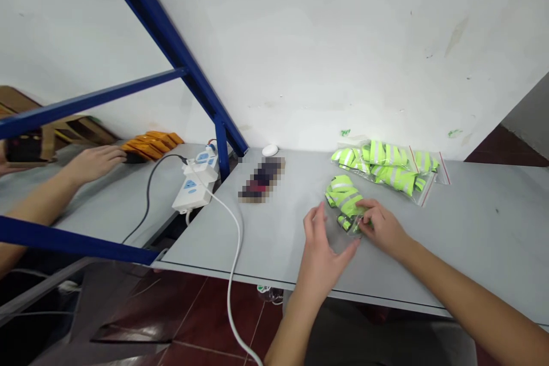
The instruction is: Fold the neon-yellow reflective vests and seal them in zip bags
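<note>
your right hand point(382, 229) pinches the small bag of green bands point(345, 199) on the table point(472, 229); your left hand point(322, 240) hovers half open beside it, gripping nothing; a loose pinch could spill the bands.

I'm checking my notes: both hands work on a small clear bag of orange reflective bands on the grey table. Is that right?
Not quite: the head view shows the left hand and right hand on a small clear bag of neon green reflective bands, not orange ones, on the grey table.
</note>
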`<state>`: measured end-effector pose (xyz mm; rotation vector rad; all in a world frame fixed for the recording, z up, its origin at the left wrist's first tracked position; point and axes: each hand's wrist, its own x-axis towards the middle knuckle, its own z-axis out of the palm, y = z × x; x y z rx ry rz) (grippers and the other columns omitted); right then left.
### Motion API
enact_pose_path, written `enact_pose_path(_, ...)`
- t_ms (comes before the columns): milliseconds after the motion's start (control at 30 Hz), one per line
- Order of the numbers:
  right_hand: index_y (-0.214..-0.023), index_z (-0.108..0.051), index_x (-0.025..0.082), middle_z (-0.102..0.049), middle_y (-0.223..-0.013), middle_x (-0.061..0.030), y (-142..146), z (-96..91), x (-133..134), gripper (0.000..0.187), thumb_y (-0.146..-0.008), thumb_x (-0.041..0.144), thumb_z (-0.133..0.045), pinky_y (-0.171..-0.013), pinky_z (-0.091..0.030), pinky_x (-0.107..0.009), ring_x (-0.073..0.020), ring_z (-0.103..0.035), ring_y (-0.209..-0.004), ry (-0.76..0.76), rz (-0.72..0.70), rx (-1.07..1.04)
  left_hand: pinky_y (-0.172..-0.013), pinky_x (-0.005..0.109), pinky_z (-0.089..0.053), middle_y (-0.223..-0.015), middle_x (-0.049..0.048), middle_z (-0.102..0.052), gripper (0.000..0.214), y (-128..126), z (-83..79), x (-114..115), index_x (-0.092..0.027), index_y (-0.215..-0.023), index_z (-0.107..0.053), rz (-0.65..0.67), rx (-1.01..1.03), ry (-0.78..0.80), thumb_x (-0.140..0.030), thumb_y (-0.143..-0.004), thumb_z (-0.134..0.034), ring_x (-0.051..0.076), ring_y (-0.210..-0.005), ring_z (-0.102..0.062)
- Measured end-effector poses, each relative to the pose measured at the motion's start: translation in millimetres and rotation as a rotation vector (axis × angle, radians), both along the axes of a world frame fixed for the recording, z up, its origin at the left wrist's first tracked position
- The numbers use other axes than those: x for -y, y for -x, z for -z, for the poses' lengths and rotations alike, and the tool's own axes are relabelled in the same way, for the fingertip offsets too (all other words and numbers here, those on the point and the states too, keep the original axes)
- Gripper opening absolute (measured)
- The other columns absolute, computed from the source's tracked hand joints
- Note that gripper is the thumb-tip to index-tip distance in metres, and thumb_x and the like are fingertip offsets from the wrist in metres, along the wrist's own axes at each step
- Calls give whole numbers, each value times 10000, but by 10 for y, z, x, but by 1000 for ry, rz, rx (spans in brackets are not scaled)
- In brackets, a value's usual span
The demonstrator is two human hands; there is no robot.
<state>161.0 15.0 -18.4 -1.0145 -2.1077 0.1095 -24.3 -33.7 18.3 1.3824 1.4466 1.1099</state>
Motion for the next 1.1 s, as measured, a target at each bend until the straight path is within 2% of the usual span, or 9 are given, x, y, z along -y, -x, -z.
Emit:
enact_pose_path(100, -927, -434, 234, -615, -1059, -121, 78, 21, -35, 127, -872, 195, -541, -732, -549, -374, -226, -637, -962, 52, -1, -115, -1136, 502, -186, -1509, 93, -321, 727, -18, 31, -4, -301, -1373, -458, 91, -186, -165, -285, -709, -755, 342, -1389, -269)
enact_pose_path(200, -1094, -432, 222, -574, -1078, -116, 77, 8, -44, 271, -854, 186, -553, -784, -535, -397, -232, -611, -954, 109, 54, -152, -1150, 514, -91, -1445, 116, -425, 571, -118, 82, -62, -275, -1325, -507, 62, -144, -148, -289, -780, -676, 333, -1362, -314)
enact_pose_path(300, -1180, -458, 203, -565, -1069, -113, 55, -34, -29, 363, -836, 163, -566, -786, -526, -404, -256, -581, -945, 179, 151, 23, -1142, 536, -60, -1408, 132, -455, 541, -209, 103, -135, -258, -1271, -550, 15, -197, -139, -272, -748, -688, 353, -1341, -318)
enact_pose_path(433, -1071, -545, 193, -597, -952, -89, 49, -79, -21, 236, -856, 108, -499, -749, -508, -381, -259, -569, -881, 154, 189, 257, -1123, 585, -33, -1477, 128, -368, 622, -233, 134, -197, -256, -1323, -483, 34, -383, -131, -136, -728, -618, 348, -1360, -289)
enact_pose_path(567, -1083, -567, 183, -621, -882, -79, 34, -96, -31, 229, -904, 119, -440, -692, -486, -336, -233, -573, -809, 55, 137, 314, -1124, 556, -84, -1432, 120, -424, 604, -199, 166, -231, -263, -1294, -473, 15, -434, -133, -89, -726, -583, 326, -1321, -351)
enact_pose_path(700, -1058, -585, 173, -634, -840, -72, 3, -116, -38, 225, -916, 121, -418, -647, -468, -306, -211, -581, -770, -15, 73, 361, -1041, 497, -251, -1145, 115, -573, 297, -200, 120, -288, -220, -1081, -535, -26, -633, -122, -141, -796, -549, 302, -1114, -485)
enact_pose_path(867, -1080, -591, 160, -680, -913, -92, -49, -96, -27, 210, -924, 168, -450, -633, -473, -314, -208, -632, -749, -19, 51, 436, -969, 466, -296, -892, 60, -563, 66, -204, 97, -367, -210, -814, -516, 11, -844, -118, -144, -822, -514, 256, -910, -514)
enact_pose_path(1000, -1231, -539, 160, -698, -989, -101, -81, -83, -2, 335, -899, 207, -536, -659, -480, -329, -223, -659, -772, 62, 71, 483, -959, 457, -314, -939, 71, -568, 90, -183, 113, -368, -219, -815, -538, -23, -873, -137, -138, -825, -500, 256, -929, -512)
enact_pose_path(1100, -1268, -530, 164, -699, -981, -106, -72, -81, 4, 383, -888, 127, -493, -698, -471, -331, -220, -660, -800, 89, 85, 478, -1023, 510, -275, -1204, 123, -543, 158, -171, 117, -335, -218, -887, -572, -40, -799, -201, -107, -786, -524, 302, -1091, -489)
